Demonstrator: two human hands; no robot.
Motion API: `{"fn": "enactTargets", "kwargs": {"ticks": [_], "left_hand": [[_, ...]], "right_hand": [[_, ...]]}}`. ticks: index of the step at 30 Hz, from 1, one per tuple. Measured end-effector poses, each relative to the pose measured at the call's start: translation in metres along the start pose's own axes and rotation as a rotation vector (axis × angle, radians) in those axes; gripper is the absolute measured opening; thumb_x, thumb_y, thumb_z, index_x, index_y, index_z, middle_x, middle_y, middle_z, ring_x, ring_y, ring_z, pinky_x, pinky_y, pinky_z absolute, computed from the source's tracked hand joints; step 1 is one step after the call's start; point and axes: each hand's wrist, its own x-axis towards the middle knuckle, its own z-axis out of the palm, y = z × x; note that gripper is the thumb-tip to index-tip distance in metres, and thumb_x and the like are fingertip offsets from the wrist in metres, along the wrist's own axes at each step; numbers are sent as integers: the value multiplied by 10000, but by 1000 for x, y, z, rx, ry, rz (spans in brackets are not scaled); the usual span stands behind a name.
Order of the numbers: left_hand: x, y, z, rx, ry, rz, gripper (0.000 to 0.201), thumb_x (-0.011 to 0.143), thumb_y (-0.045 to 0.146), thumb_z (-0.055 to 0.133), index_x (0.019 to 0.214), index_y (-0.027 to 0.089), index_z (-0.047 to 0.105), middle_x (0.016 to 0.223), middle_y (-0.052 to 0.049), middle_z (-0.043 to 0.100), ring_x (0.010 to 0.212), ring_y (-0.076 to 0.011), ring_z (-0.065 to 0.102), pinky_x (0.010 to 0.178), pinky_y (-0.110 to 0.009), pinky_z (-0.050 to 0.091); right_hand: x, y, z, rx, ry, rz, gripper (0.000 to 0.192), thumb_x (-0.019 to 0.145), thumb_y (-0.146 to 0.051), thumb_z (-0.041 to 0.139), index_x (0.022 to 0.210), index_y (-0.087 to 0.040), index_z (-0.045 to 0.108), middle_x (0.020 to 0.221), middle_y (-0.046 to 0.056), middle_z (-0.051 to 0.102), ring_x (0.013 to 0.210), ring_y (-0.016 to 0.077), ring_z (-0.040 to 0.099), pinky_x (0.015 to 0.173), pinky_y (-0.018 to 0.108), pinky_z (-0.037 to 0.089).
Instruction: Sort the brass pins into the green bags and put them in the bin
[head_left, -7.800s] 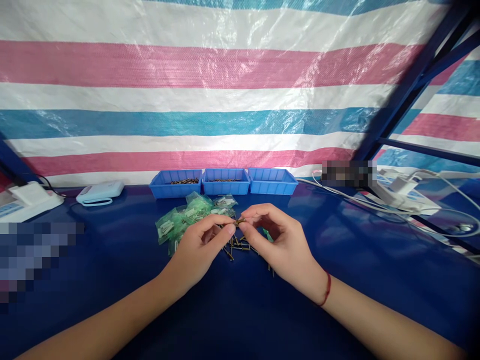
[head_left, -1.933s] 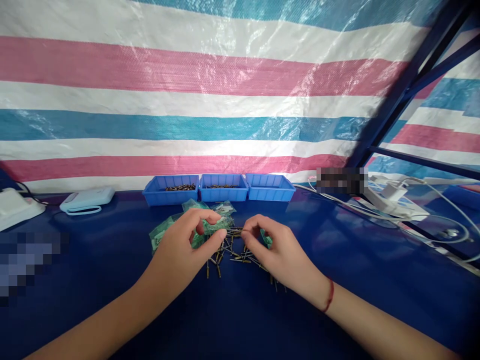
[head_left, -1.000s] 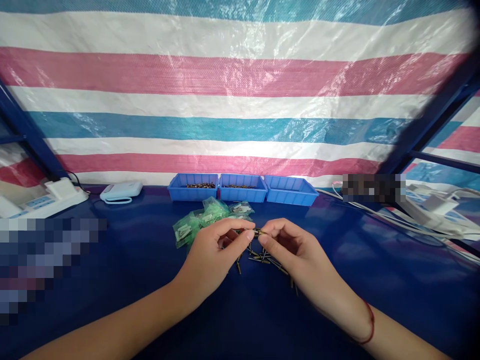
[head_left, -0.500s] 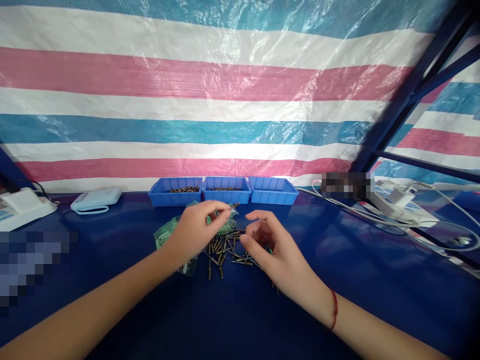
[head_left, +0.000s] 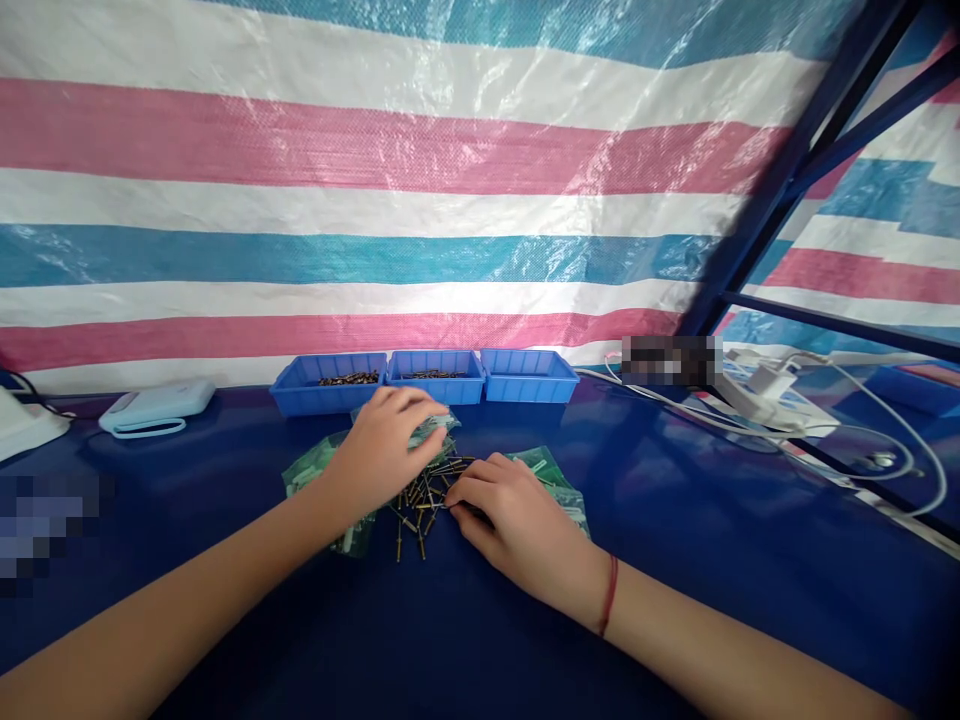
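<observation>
The right hand (head_left: 517,515) lies on the heap of small brass pins (head_left: 420,495) mid-worktop (head_left: 675,560), fingers pinched narrow at one (grasp unclear). The left hand (head_left: 382,445) rests loosely curled over green packets (head_left: 311,465), within easy reach.

One head-worn camera looks forward and down, close over the blue table (head_left: 675,560).
</observation>
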Motion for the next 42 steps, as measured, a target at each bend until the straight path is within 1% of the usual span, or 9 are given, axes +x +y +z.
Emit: {"fn": "enactTargets", "kwargs": {"ticks": [5, 12, 17, 19, 22, 26, 34, 39, 42], "left_hand": [[-41, 13, 0, -78, 10, 86, 200, 910, 197, 493, 1000, 195, 671, 1039, -58, 644, 1013, -225, 527, 891, -386, 441], [-46, 18, -2, -120, 93, 150, 197, 899, 133, 508, 1015, 193, 655, 1002, -51, 651, 980, -204, 548, 874, -358, 448], [-50, 21, -7, -188, 136, 63, 186, 895, 191, 545, 1060, 218, 628, 1000, -31, 661, 977, -195, 575, 857, -333, 458], [-50, 25, -7, -256, 121, -20, 169, 882, 225, 572, 1040, 230, 632, 976, -18, 670, 930, -188, 596, 809, -317, 473], [-49, 31, -8, -386, 65, -133, 110, 871, 243, 590, 959, 247, 656, 895, 6, 673, 809, -163, 604, 717, -284, 476], [-47, 37, -10, -530, 35, -212, 84, 862, 222, 596, 897, 238, 670, 791, 23, 654, 681, -128, 565, 622, -247, 443], [-48, 40, -15, -642, 80, -194, 95, 873, 191, 583, 896, 226, 669, 726, 37, 650, 616, -108, 520, 567, -230, 400], [-48, 41, -13, -645, 107, -181, 87, 878, 179, 573, 824, 210, 633, 653, 48, 626, 590, -102, 512, 569, -230, 401], [-49, 41, -12, -624, 125, -179, 102, 883, 179, 559, 803, 204, 617, 663, 43, 619, 580, -100, 505, 557, -229, 400]], "right_hand": [[1, 0, 2, -16, -3, -6, 152, 918, -202, 507, 885, -205, 656, 861, 25, 638, 804, 175, 503, 726, 323, 372], [0, -4, 2, 19, 52, 3, 158, 942, -173, 438, 867, -179, 576, 863, 39, 610, 800, 176, 496, 729, 320, 380], [-1, -7, -7, 263, 136, 78, 148, 985, -213, 352, 928, -201, 488, 781, 2, 556, 711, 153, 493, 672, 301, 370], [-2, -9, -10, 460, 133, 93, 144, 993, -250, 350, 939, -210, 477, 754, -17, 523, 662, 131, 479, 639, 279, 373], [-3, -11, -11, 753, 109, 100, 127, 984, -298, 397, 961, -212, 486, 809, -9, 544, 709, 123, 509, 646, 262, 398], [-1, -13, -9, 1001, 96, 106, 133, 967, -333, 451, 951, -202, 474, 818, 2, 563, 718, 118, 518, 646, 256, 416], [1, -16, -7, 1150, 78, 113, 158, 960, -342, 477, 892, -208, 426, 756, -19, 560, 656, 95, 500, 630, 241, 406], [2, -18, -6, 1200, 42, 110, 158, 966, -340, 463, 886, -209, 422, 742, -24, 569, 647, 96, 522, 637, 247, 423], [2, -20, -7, 1188, 34, 155, 168, 970, -346, 446, 887, -200, 455, 754, -21, 563, 658, 100, 536, 648, 256, 430]]}}
